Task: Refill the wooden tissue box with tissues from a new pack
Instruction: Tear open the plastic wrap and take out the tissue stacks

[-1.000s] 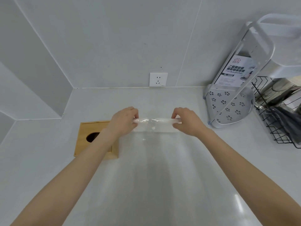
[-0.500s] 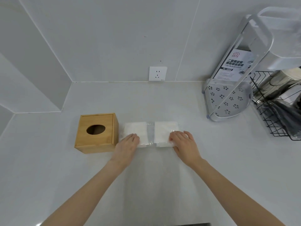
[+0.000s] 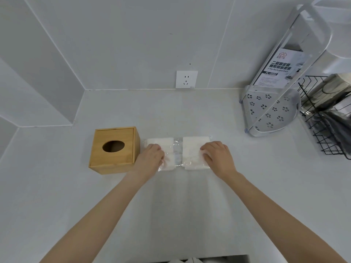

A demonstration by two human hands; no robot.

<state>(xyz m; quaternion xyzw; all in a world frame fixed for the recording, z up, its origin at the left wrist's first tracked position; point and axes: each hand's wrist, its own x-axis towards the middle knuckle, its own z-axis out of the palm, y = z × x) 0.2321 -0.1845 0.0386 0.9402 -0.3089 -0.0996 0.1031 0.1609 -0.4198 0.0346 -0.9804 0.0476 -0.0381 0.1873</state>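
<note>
A wooden tissue box with an oval hole in its lid stands on the white counter, left of centre. Right beside it lies a tissue pack in clear plastic wrap, its white tissues parted into two stacks with a gap of bare wrap between them. My left hand rests on the left stack with its fingers curled into the wrap. On the right stack my right hand does the same, fingers bent on the plastic.
A white corner rack with a printed card stands at the back right, and a black wire basket sits at the right edge. A wall socket is behind the pack.
The pack was held up between both hands a second ago; it now lies flat on the counter beside the box, tissues split in two stacks, both hands pressing on it.
</note>
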